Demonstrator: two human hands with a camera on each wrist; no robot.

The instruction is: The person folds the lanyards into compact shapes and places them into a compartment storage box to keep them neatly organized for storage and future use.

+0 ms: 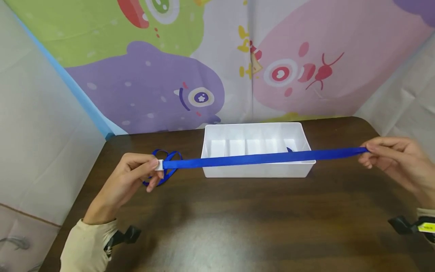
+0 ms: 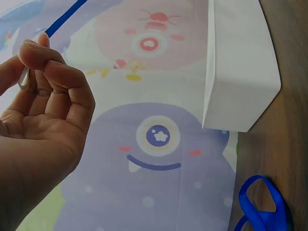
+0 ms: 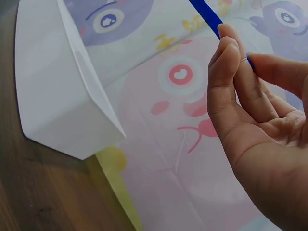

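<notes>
A flat blue ribbon (image 1: 251,159) is stretched nearly straight between both hands, passing in front of and above a white box. My left hand (image 1: 130,173) pinches a small white piece (image 1: 160,165) at the ribbon's left end between thumb and forefinger. At the other end, the thumb and fingers of my right hand (image 1: 397,156) pinch the ribbon's tip. More blue ribbon (image 2: 270,220) lies in loose loops on the table behind the left hand, partly hidden by it. Both hands are raised above the tabletop.
The white box (image 1: 255,171), divided into several compartments, stands at the back of the dark wooden table (image 1: 217,219). A small dark blue point (image 1: 289,150) shows in its right compartment. A cartoon-printed cloth (image 1: 163,90) hangs behind, with pale side walls left and right.
</notes>
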